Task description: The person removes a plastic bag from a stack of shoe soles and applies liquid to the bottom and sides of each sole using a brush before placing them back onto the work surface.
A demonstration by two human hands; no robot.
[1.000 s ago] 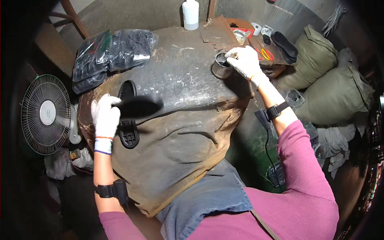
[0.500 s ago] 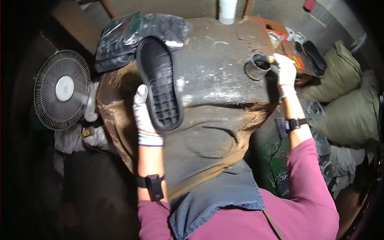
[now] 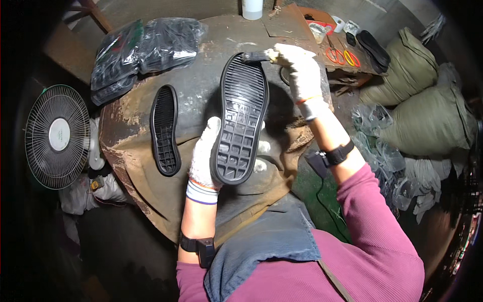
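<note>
My left hand (image 3: 205, 151), in a white knit glove, holds a black shoe sole (image 3: 245, 108) from beneath, its ribbed and gridded face up; fingertips show past its right edge. My gloved right hand (image 3: 297, 68) is closed around the short handle of a brush (image 3: 257, 56). The dark bristles rest at the rim of the sole's far end. A second black sole (image 3: 173, 151) lies to the left on the covered work surface, touched by neither hand. Behind my right hand, a dark cup (image 3: 285, 75) is mostly hidden.
Plastic-wrapped black packs (image 3: 168, 45) lie at the back left of the worktable (image 3: 221, 32). A fan (image 3: 59, 133) stands left. Scissors (image 3: 349, 59) and more dark soles (image 3: 373, 50) lie on a side table at right, beside green sacks (image 3: 427, 118). A white container (image 3: 252, 9) stands behind.
My right hand has moved left from the cup, bringing the brush to the sole. The sole in my left hand has shifted right. The second sole now shows on the work surface at left.
</note>
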